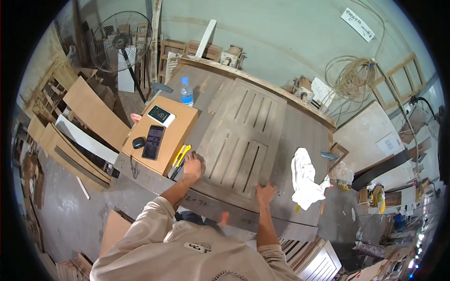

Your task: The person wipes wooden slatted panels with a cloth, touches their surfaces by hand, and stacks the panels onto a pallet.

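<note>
A grey-brown wooden panel (220, 169) with rows of long narrow slots lies flat on the workbench (300, 126). My left hand (193, 167) is closed at its near left edge, fingers curled. At the near right corner, my right hand (266, 194) grips the panel's edge, its fingertips partly hidden. A yellow utility knife (183, 152) rests just left of my left hand, beside a cardboard box (178, 122). On that box are a dark phone (153, 142), a white device with a black screen (161, 115) and a small black case (138, 142).
A water bottle (186, 92) stands behind the box. A crumpled white cloth (305, 180) lies on the bench's right side. A raised wooden strip (262, 84) edges the bench's far side. A stand fan (123, 43) and leaning boards (91, 105) stand to the left.
</note>
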A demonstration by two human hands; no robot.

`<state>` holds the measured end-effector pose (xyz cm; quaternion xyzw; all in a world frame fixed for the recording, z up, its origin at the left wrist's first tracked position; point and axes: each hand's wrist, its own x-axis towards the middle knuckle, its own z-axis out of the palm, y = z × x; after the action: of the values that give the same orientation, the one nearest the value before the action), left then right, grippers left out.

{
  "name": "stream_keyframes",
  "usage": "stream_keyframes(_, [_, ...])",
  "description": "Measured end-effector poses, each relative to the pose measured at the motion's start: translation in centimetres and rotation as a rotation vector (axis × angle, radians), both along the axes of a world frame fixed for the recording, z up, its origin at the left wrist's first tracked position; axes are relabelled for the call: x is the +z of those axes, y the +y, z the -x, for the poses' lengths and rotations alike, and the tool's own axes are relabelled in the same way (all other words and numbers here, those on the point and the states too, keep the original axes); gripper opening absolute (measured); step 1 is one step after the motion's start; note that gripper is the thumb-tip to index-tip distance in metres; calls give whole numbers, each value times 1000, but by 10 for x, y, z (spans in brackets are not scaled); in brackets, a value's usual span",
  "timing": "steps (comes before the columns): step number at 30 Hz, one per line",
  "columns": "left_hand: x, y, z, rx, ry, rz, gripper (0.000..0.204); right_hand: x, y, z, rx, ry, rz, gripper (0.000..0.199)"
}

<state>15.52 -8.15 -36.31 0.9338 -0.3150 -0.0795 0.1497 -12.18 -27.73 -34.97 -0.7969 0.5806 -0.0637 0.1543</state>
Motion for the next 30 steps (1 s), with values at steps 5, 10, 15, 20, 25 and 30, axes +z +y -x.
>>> stream_keyframes(5, [4, 10, 5, -62, -69, -14, 65, -15, 0, 9, 38, -106, 78, 73])
stream_keyframes(10, [11, 18, 3, -101, -37, -61, 61, -14, -1, 6, 22, -99, 33, 75])
stream_keyframes(15, [3, 19, -3, -134, 34, -25, 60, -11, 6, -1, -33, -81, 36, 76])
stream_keyframes(20, [13, 22, -14, -219, 160, -88, 59, -5, 11, -10, -110, 30, -49, 82])
stream_keyframes(25, [11, 20, -21, -214, 216, -80, 62, -7, 14, -19, -167, 51, -59, 82])
stream_keyframes(30, [1, 19, -23, -243, 135, -110, 64, -2, 21, -27, -176, 48, -2, 82])
